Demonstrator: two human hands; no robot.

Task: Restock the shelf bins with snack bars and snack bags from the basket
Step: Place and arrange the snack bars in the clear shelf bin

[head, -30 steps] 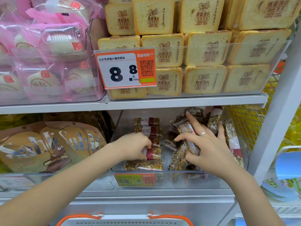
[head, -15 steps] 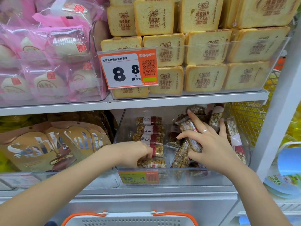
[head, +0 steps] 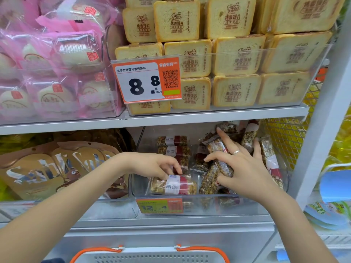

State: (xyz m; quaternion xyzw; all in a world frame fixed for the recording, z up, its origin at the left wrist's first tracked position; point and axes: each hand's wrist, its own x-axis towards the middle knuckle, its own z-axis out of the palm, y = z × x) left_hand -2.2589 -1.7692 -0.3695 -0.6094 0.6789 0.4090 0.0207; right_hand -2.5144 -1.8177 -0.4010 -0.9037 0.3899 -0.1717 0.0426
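- A clear shelf bin (head: 247, 205), on the lower shelf, holds wrapped nut snack bars.
- The left hand (head: 152, 165) reaches into the bin's left front; its fingers (head: 177, 168) pinch the front snack bar (head: 173, 185) by its top edge.
- The right hand (head: 245, 168), at the bin's right, has fingers spread, thumb and forefinger clamping a loose bar (head: 220, 158).
- The bars look light and stiff, in slippery crinkly film; best held across the middle.
- The basket (head: 148, 256) sits below the bin.

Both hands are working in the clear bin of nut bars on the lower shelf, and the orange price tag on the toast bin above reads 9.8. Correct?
Not quite: the price tag on the toast bin reads 8.8, as the head view shows. The left hand and right hand are indeed in the nut-bar bin.
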